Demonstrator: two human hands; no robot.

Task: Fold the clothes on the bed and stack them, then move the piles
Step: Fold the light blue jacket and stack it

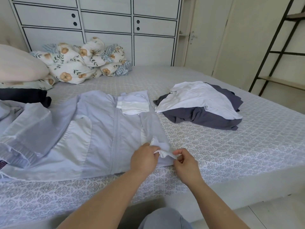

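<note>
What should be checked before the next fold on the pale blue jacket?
1. Left hand grips the bunched white fabric at the hem of the pale blue zip-up jacket: ok.
2. Right hand pinches the same fabric: ok.
3. Jacket lies flat: not ok, left sleeve rumpled.
4. Zip closed: cannot tell.
5. Patterned bed sheet bare to the right of the hem: ok.
6. White and dark grey clothes pile apart from jacket: ok.

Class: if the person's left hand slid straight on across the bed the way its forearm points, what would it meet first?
Probably the heap of white and dark grey clothes. The left hand, pinching the pale blue jacket, points that way, though depth is uncertain.
</note>
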